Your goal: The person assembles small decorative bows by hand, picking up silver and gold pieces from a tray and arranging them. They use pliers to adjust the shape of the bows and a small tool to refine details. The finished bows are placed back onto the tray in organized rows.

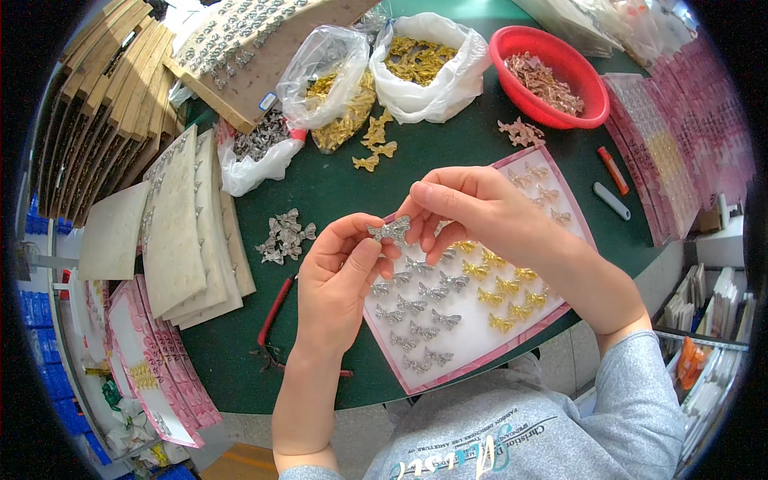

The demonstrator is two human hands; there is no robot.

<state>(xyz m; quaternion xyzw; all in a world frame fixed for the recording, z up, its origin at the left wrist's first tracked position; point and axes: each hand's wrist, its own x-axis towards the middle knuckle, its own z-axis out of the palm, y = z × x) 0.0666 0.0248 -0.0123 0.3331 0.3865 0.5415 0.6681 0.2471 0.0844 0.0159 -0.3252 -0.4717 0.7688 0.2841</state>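
My left hand [332, 276] pinches a glittery silver butterfly-shaped ornament [390, 230] between thumb and fingers. Just to its right is my right hand [468, 204], thumb and forefinger pressed together and the other fingers curled by the ornament's wing. Whatever the right fingertips may hold is too small to make out. Below both hands lies a white sheet with a pink border [480, 340], carrying rows of silver butterflies [412, 304], gold butterflies [506, 286] and rose-coloured ones [548, 194]. The right hand and forearm hide part of the sheet.
Loose silver pieces [286, 237] and red-handled pliers [274, 314] lie left on the green table [320, 192]. Behind are bags of gold pieces [420, 62] and a red basin [588, 88]. Stacked boards [180, 232] crowd the left; a red marker [613, 170] lies right.
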